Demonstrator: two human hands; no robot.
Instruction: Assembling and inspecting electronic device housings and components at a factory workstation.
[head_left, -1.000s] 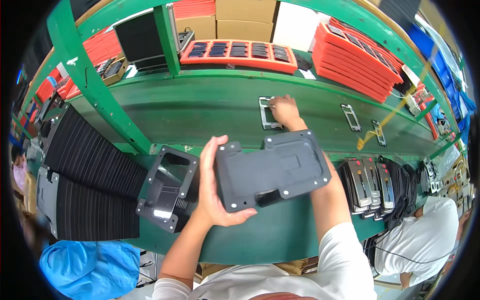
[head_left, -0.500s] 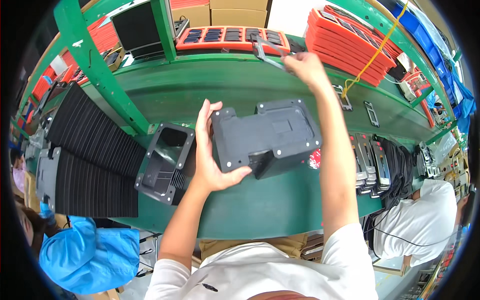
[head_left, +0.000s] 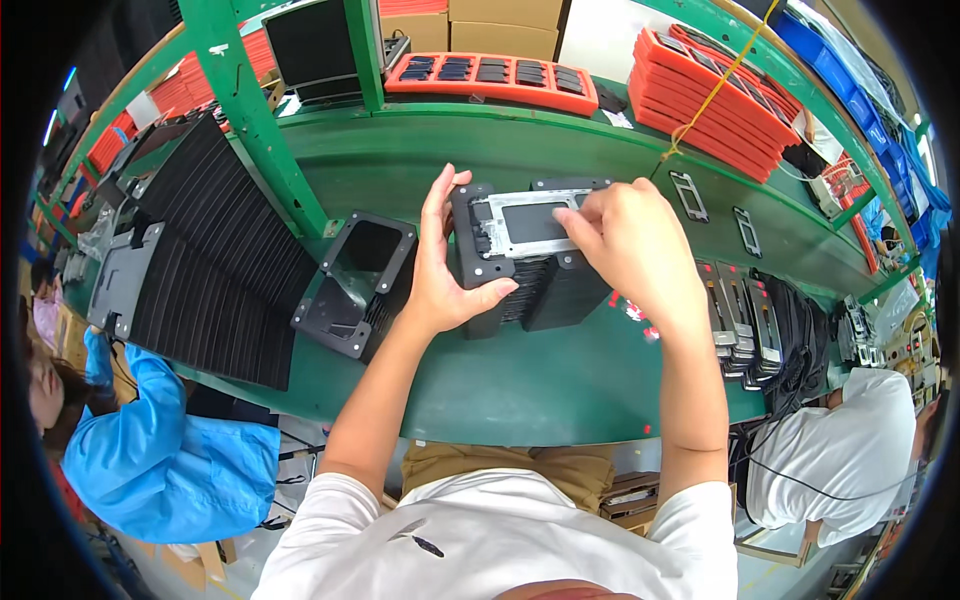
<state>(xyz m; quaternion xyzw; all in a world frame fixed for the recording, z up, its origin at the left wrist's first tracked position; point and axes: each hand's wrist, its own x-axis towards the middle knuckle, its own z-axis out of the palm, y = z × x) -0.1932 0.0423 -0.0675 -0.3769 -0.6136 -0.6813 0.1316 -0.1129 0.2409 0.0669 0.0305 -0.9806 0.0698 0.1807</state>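
Observation:
A silver rectangular metal frame (head_left: 528, 240) lies over the top of a stack of black plastic trays (head_left: 487, 268). My right hand (head_left: 640, 245) has its fingers closed on the frame's right end, and the fingertips are partly hidden behind the hand. My left hand (head_left: 440, 275) grips the left end of the stack, thumb along the near edge and fingers up the far side. To the left stands another stack of black trays (head_left: 347, 325), with a recess in its top one.
Tall rows of black trays (head_left: 215, 300) fill the left of the green bench (head_left: 500, 400). Two loose metal frames (head_left: 688, 197) lie at the right, beyond piled metal parts (head_left: 735, 325). Red trays (head_left: 700, 105) are on the shelf. A co-worker's blue sleeve (head_left: 140, 410) is at left.
My right hand has come down toward me from the shelf edge, bringing the metal frame onto the top black tray. My left hand still grips the stack.

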